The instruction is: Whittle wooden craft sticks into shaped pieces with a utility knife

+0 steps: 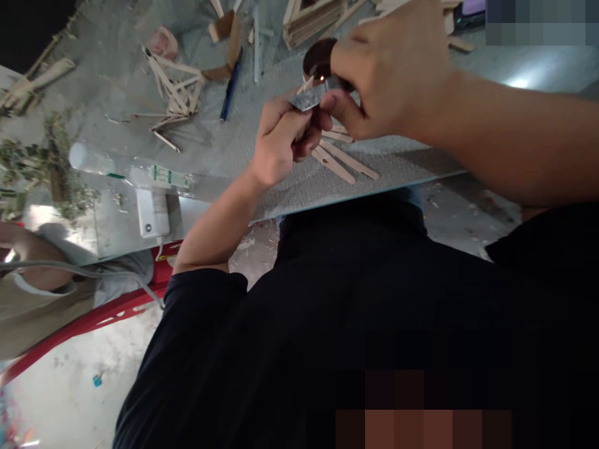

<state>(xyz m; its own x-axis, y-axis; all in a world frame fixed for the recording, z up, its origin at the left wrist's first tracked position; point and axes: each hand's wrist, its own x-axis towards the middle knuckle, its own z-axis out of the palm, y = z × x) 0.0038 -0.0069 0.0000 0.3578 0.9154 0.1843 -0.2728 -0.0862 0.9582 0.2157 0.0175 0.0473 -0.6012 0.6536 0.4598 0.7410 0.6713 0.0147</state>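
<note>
Pinching a flat grey piece between my two hands

Close above the front edge of a glassy surface (281, 196) with a fine, pebbled texture, my left hand (276, 143) is closed, its thumb pressed along a thin, hard-looking, angular grey piece (306, 98). My right hand (388, 75) is curled nearly shut, thumb and bent fingers at the other end of that piece. A dark, glossy, rounded object (319, 55) shows against the right fingers, with a tiny orange glint below it; I cannot tell what it is.

Just beneath my hands lie flat, pale wooden sticks (337, 162), fanned out, some with rounded ends. Beyond are a slim blue pen (231, 87), a bent strip of brown cardboard (229, 50), a spiky tangle of thin sticks (178, 87) and a neat, layered stack of wooden frames (313, 22). On the left, a clear, smooth plastic bottle (159, 176) lies on its side near a boxy white device (153, 215) and crumbly, dry-looking greenery (51, 162).
</note>
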